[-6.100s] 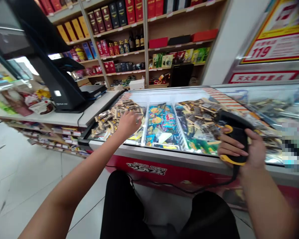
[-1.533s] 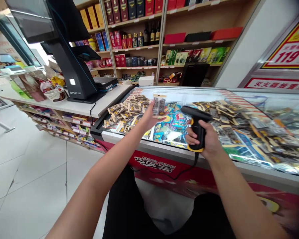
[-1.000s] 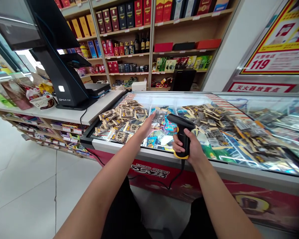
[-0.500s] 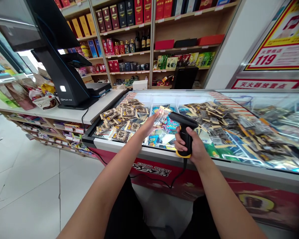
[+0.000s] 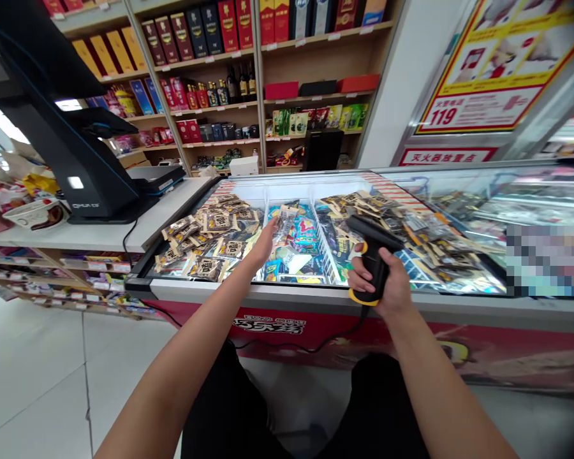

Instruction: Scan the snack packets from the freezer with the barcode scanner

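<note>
My left hand (image 5: pixel 264 243) is closed on a small clear-fronted snack packet (image 5: pixel 286 220), held over the glass top of the chest freezer (image 5: pixel 172 291). My right hand (image 5: pixel 395 285) wraps around the handle of a black barcode scanner (image 5: pixel 375 261) with yellow trim, its head pointing left toward the packet but apart from it. A pile of black-and-tan snack packets (image 5: pixel 217 221) lies on the glass left of my left hand. Another pile of packets (image 5: pixel 402 220) spreads behind and right of the scanner. Blue packages (image 5: pixel 306 234) show through the glass below.
The scanner's black cable (image 5: pixel 287 347) hangs along the freezer's red front. A checkout terminal (image 5: pixel 83 172) stands on the white counter (image 5: pixel 148 223) at the left. Shelves of boxed goods (image 5: pixel 215 105) line the back, with a black chair back (image 5: pixel 322 150) before them.
My view has turned to the right. The scanner has moved right, away from the packet, and its head tilts more. The packet in my left hand shows a different face.
</note>
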Tool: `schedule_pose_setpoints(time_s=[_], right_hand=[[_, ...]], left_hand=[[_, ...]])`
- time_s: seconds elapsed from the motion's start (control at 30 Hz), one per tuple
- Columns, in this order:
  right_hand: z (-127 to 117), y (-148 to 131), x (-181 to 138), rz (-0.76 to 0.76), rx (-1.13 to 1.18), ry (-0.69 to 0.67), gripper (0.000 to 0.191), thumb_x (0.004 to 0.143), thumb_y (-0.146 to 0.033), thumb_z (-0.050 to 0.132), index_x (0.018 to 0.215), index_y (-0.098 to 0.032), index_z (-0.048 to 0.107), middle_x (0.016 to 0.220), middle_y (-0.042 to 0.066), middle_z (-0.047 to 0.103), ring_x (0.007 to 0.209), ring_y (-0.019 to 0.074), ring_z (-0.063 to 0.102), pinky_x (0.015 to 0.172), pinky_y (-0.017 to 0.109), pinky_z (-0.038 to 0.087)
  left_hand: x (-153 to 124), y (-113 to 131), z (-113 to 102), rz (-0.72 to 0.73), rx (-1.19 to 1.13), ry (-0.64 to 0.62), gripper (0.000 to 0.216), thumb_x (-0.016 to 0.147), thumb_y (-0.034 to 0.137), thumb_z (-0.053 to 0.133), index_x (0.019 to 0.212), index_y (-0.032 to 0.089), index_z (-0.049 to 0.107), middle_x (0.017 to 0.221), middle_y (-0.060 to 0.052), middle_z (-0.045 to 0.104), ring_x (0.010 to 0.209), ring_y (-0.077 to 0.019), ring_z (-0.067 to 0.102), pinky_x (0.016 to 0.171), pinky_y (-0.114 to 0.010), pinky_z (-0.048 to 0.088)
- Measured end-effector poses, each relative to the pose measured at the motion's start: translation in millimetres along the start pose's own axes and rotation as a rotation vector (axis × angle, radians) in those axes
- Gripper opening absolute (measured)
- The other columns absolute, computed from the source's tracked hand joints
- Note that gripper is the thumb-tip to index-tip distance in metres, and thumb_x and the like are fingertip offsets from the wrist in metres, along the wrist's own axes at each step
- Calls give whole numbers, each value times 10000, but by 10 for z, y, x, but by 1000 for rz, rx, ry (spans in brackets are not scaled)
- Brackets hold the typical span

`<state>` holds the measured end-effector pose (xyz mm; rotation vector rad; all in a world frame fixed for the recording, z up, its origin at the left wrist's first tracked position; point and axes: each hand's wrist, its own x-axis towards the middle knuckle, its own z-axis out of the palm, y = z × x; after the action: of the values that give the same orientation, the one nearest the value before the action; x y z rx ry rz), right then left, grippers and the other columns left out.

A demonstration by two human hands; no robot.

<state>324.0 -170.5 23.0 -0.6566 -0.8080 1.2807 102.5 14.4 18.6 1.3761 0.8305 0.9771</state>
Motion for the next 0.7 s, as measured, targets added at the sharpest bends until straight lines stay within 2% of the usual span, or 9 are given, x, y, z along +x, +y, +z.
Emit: schedule_pose_setpoints(time_s=[0.1, 0.2, 0.27, 0.4, 0.47, 0.53, 0.6, 0.7], right_hand=[[-344, -266, -237, -125, -1, 127, 384, 841, -581, 805, 992, -255, 670, 581, -86, 408, 403, 61, 235, 419, 230, 279], [-610, -468, -408, -246, 47, 225, 353, 815, -543, 815, 960, -255, 670, 583, -87, 390, 419, 59, 192, 416, 232, 311], [-712, -529, -463, -304, 108, 252, 351, 797, -510, 835, 947, -242, 665, 580, -91, 387, 421, 50, 185, 419, 218, 340], [-762, -505, -468, -319, 218, 239, 367, 792, -483, 857, 954, -225, 653, 574, -101, 403, 405, 32, 223, 424, 174, 378], [-751, -472, -451, -305, 240, 231, 370, 804, -488, 856, 963, -222, 654, 572, -99, 419, 395, 31, 261, 422, 164, 392], [-741, -454, -435, -297, 255, 230, 370, 809, -486, 857, 966, -220, 653, 570, -97, 431, 389, 30, 289, 419, 159, 405], [-741, -450, -424, -294, 266, 229, 362, 814, -479, 851, 963, -220, 647, 567, -98, 434, 380, 30, 303, 415, 155, 410], [-749, -456, -411, -280, 274, 226, 350, 825, -476, 838, 966, -220, 645, 561, -100, 433, 369, 31, 299, 405, 155, 412]], left_hand=[[9, 64, 325, 282, 326, -179, 515, 1095, 433, 454, 1569, 248, 532, 1701, -120, 485, 1585, -311, 441, 1296, -460, 374], [36, 192, 870, 535, 601, -341, 541, 1087, 457, 508, 1561, 195, 520, 1583, -199, 556, 1393, -314, 600, 1190, -460, 481], [73, 307, 1297, 662, 787, -328, 518, 1084, 423, 544, 1545, 188, 540, 1519, -199, 588, 1340, -309, 615, 1157, -460, 497], [264, 549, 2104, 860, 1115, -180, 448, 1089, 411, 569, 1487, 212, 623, 1467, -165, 632, 1379, -359, 550, 1182, -506, 436], [410, 626, 2425, 922, 1184, -141, 445, 1087, 411, 578, 1467, 193, 657, 1420, -165, 665, 1379, -371, 543, 1193, -492, 413], [553, 641, 2671, 921, 1247, -159, 443, 1068, 391, 611, 1447, 175, 684, 1394, -179, 685, 1390, -381, 539, 1194, -486, 405], [664, 595, 2841, 860, 1328, -233, 419, 1046, 353, 633, 1406, 158, 723, 1376, -196, 701, 1398, -385, 543, 1201, -496, 397], [745, 469, 2974, 754, 1435, -341, 393, 1027, 312, 613, 1341, 138, 772, 1379, -217, 710, 1414, -381, 545, 1238, -530, 363]])
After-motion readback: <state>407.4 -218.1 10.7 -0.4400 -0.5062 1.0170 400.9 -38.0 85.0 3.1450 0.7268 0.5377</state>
